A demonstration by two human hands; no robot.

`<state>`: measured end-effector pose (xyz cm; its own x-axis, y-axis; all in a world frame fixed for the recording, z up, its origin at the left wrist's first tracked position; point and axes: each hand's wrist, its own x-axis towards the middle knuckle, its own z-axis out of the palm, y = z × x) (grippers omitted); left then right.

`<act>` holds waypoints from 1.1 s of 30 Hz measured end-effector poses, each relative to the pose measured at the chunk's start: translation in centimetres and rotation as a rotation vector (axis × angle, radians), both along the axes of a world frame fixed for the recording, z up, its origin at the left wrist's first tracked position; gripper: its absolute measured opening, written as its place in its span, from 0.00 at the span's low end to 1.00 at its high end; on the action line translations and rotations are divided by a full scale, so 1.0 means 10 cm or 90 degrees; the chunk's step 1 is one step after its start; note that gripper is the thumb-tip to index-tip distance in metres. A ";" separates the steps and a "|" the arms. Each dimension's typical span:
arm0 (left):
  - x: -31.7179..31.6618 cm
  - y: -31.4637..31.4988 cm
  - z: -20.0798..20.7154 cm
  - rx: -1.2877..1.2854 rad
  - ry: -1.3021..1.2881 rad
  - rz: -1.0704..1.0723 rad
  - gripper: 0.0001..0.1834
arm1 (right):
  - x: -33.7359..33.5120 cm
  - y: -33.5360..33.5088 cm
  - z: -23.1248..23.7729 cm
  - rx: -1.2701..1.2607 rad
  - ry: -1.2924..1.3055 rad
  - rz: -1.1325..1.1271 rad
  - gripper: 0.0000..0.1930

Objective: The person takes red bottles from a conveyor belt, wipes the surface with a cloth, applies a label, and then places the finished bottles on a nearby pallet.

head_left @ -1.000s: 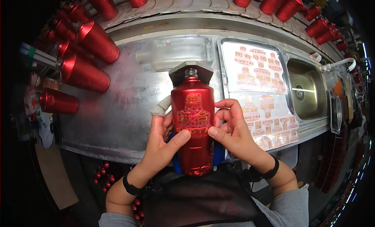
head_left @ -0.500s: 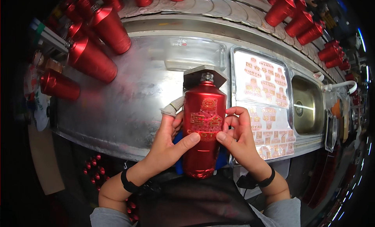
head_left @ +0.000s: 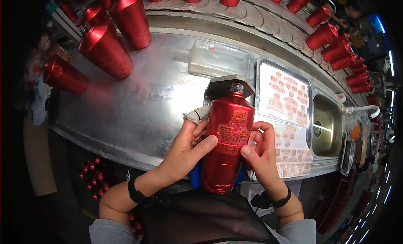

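At the left end of the steel bench [head_left: 126, 114] are red bottles [head_left: 105, 51], well apart from the work. Nearer the middle, the left hand [head_left: 182, 151], a white cloth cover [head_left: 197, 115] on one finger, half curls around the left flank of a gold-printed bottle [head_left: 228, 145], thumb on its front. That bottle reaches past the bench's front edge, neck by a dark block [head_left: 218, 86], base toward the person. The right hand [head_left: 262, 153], loosely bent, sets thumb and fingertips to its right flank. To me, uneven thumb pressure could crease the print, if it's loose film; slack hands could let the bottle roll or slide off. Rightward lie printed sheets [head_left: 289, 97], then a sink [head_left: 327, 135].
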<state>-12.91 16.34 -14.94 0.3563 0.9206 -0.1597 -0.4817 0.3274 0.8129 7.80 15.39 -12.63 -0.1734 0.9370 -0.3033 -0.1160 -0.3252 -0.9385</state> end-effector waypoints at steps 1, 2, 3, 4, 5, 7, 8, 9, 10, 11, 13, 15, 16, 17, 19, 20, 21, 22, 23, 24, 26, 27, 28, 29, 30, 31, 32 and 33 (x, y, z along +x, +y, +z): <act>-0.01 0.00 -0.02 0.007 0.024 -0.005 0.36 | -0.01 0.00 0.00 0.000 -0.001 0.001 0.30; -0.01 0.00 -0.02 0.007 0.023 -0.004 0.36 | -0.03 0.01 0.00 -0.001 0.007 -0.005 0.30; -0.01 0.00 -0.02 0.001 0.019 -0.004 0.36 | -0.04 0.01 0.01 -0.002 0.015 -0.010 0.31; -0.01 0.00 -0.02 -0.004 0.016 -0.003 0.37 | -0.04 0.01 0.00 -0.002 0.013 -0.008 0.31; -0.02 0.00 -0.01 -0.004 0.015 -0.001 0.37 | -0.03 0.01 -0.01 0.001 0.012 -0.008 0.31; -0.05 -0.01 0.00 -0.013 0.035 -0.017 0.36 | -0.03 0.01 -0.01 0.005 0.010 -0.005 0.30; -0.06 -0.01 -0.01 -0.012 0.034 -0.014 0.36 | -0.03 0.01 0.00 0.003 0.007 -0.006 0.30; -0.08 -0.02 -0.04 -0.016 0.028 -0.021 0.35 | -0.03 0.01 0.01 0.001 0.004 -0.006 0.30; -0.09 -0.03 -0.05 -0.019 0.022 -0.028 0.35 | -0.03 0.02 0.03 0.002 0.003 -0.003 0.30; -0.09 -0.02 -0.04 -0.018 0.021 -0.025 0.35 | -0.02 0.02 0.06 -0.015 -0.001 0.000 0.30; -0.10 0.00 -0.01 -0.075 -0.045 -0.008 0.33 | -0.02 0.02 0.08 -0.031 -0.006 0.004 0.30; -0.10 0.02 0.00 -0.073 -0.032 -0.006 0.33 | -0.03 0.02 0.08 -0.040 0.005 -0.004 0.30; -0.10 0.03 0.00 -0.071 -0.018 -0.006 0.34 | -0.03 0.02 0.08 -0.038 0.004 -0.005 0.30; -0.10 0.03 -0.01 -0.070 -0.019 -0.007 0.34 | -0.03 0.02 0.06 -0.028 -0.003 -0.004 0.31; -0.09 0.00 -0.02 -0.038 0.026 -0.035 0.36 | -0.04 0.01 0.03 -0.016 -0.010 -0.005 0.31; -0.08 -0.01 -0.03 -0.037 0.026 -0.036 0.36 | -0.06 0.01 0.00 -0.005 -0.004 -0.011 0.31; -0.06 -0.01 -0.04 -0.007 0.044 -0.022 0.37 | -0.06 0.01 -0.01 0.007 0.003 -0.017 0.31; -0.05 -0.02 -0.06 0.023 0.063 -0.008 0.37 | -0.06 0.01 -0.01 0.007 0.002 -0.018 0.31; -0.06 -0.01 -0.06 0.023 0.063 -0.009 0.37 | -0.06 0.01 0.00 0.006 0.007 -0.017 0.32; -0.06 -0.01 -0.06 0.024 0.060 -0.014 0.38 | -0.06 0.02 0.00 0.005 0.012 -0.016 0.32; -0.07 0.00 -0.04 0.026 0.059 -0.020 0.39 | -0.06 0.01 -0.01 0.007 0.021 -0.019 0.32; -0.08 0.00 -0.02 0.018 0.061 -0.028 0.40 | -0.06 0.01 -0.02 0.008 0.029 -0.022 0.32; -0.08 0.01 -0.01 0.011 0.063 -0.039 0.40 | -0.05 0.01 -0.03 0.010 0.029 -0.024 0.32; -0.08 0.02 -0.01 0.013 0.063 -0.041 0.40 | -0.04 0.00 -0.04 0.011 0.028 -0.021 0.32; -0.08 0.02 0.00 0.009 0.067 -0.041 0.40 | -0.04 0.00 -0.05 0.011 0.027 -0.017 0.32; -0.09 0.01 0.00 0.004 0.073 -0.041 0.40 | -0.04 0.00 -0.05 0.014 0.028 -0.020 0.32; -0.08 0.01 0.00 0.007 0.074 -0.044 0.40 | -0.05 -0.01 -0.04 0.008 0.030 -0.021 0.32; -0.07 0.01 0.00 0.011 0.073 -0.035 0.40 | -0.06 -0.01 -0.03 0.002 0.031 -0.021 0.32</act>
